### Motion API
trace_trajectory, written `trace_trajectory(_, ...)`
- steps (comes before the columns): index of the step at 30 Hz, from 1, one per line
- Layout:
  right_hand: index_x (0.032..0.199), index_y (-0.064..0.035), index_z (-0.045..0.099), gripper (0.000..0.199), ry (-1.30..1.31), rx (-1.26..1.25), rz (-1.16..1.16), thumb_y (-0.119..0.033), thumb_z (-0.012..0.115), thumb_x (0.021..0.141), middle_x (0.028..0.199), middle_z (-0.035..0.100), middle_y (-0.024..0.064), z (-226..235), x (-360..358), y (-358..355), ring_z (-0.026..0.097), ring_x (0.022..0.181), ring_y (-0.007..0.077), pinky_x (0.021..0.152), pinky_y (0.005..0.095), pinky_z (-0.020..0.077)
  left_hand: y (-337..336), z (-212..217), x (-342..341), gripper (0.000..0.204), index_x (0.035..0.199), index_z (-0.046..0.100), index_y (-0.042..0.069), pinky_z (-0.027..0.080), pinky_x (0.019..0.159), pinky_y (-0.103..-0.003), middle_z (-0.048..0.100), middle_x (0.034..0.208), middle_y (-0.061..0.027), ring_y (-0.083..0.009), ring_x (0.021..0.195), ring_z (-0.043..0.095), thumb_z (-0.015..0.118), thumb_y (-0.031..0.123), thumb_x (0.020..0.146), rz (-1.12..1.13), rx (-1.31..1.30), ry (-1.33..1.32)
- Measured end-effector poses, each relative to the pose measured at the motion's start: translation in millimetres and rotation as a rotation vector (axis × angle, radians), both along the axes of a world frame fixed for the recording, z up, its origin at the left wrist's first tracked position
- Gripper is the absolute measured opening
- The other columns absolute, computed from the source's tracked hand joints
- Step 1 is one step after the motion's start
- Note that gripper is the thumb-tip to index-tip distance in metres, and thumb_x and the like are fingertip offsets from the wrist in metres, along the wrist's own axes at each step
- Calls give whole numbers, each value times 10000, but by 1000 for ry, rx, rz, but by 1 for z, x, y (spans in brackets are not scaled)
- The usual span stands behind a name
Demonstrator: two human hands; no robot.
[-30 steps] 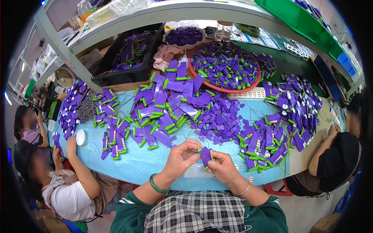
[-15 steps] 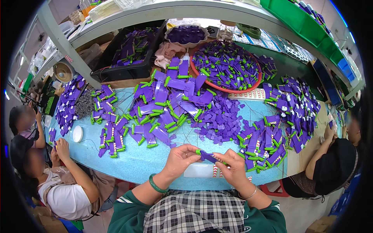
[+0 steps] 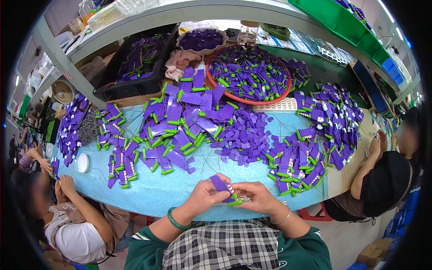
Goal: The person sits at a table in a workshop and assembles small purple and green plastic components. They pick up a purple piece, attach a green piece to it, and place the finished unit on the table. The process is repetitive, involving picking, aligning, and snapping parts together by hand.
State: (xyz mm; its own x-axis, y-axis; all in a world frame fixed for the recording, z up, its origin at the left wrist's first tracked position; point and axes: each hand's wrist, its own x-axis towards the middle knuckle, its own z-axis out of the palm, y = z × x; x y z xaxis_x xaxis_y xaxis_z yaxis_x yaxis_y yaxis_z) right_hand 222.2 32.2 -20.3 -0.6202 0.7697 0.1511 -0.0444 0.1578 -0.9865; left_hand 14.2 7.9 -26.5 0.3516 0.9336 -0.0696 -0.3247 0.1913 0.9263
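In front of my apron, both hands meet at a flat purple piece with a bright green end and a red-and-white striped strip. My left hand is closed on it, thumb on top, with the purple end pointing up and away. My right hand is closed at the green end, fingertips pressed against the striped edge; its fingers partly hide that end. A bit of red-and-white striped material shows between the hands, and I cannot tell whether it is attached. Beyond them lies a heap of small purple pieces.
Purple-and-green pieces are piled mid-table, with another pile at right. Behind stand a red-rimmed basket, a black bin and a scalloped bowl. A shelf crosses overhead. A white lid lies left. People sit on both sides.
The purple piece has been turned: its green end, formerly at my left hand, now points toward my right hand. Both hands have shifted slightly left and nearer me in view.
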Motion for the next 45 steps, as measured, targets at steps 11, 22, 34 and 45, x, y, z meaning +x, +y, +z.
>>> trace_trajectory(11,747,-90,605,107,-505,792,-40,-171,674,757,726,530,49,18,-8,52,585,675,230,547,349,485,13,31,-32,72,861,636,16,475,708,-275,634,893,-58,-130,819,597,658,31,794,-73,322,607)
trace_trajectory(22,766,-62,611,60,-993,964,-277,-80,627,711,835,546,76,-1,-9,86,601,795,228,583,348,509,15,32,-39,168,1117,423,48,523,696,-331,583,809,-73,-187,731,612,460,111,966,616,166,-46)
trace_trajectory(34,830,-21,664,103,55,36,-208,49,691,760,814,621,39,0,-17,36,612,780,128,643,258,494,12,1,11,160,1015,478,52,494,601,-275,576,779,-52,-136,666,593,592,97,912,192,-65,-104)
trace_trajectory(45,895,24,660,107,-51,17,-342,9,672,790,813,636,50,7,-22,20,588,686,108,596,225,469,5,-2,12,109,1035,483,24,491,640,-257,600,796,-41,-111,714,598,482,106,963,174,57,207)
